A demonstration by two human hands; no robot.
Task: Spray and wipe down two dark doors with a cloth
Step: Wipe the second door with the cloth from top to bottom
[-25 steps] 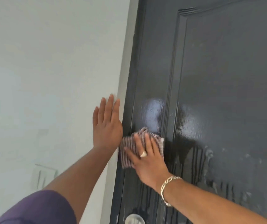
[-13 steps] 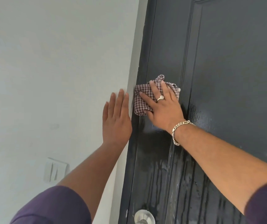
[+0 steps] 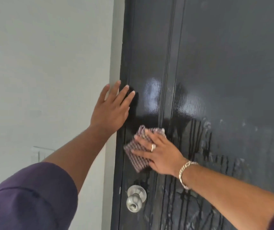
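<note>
A dark, glossy door [image 3: 224, 67] fills the right side of the head view, wet with drip streaks and foam patches across its lower half. My right hand [image 3: 162, 154] presses a folded checked cloth [image 3: 137, 154] flat against the door's left stile, just above the knob, fingers straight over the cloth. My left hand [image 3: 112, 110] lies flat with spread fingers across the door's left edge and the frame, higher than the cloth. No spray bottle shows.
A silver round door knob [image 3: 135, 199] sits below the cloth near the door's left edge. A pale wall [image 3: 41, 72] lies to the left, with a white light switch [image 3: 39, 153] partly hidden behind my left forearm.
My right hand has swept the cloth down the left stile from higher up to just above the knob. My left hand has shifted from the wall onto the door's edge.
</note>
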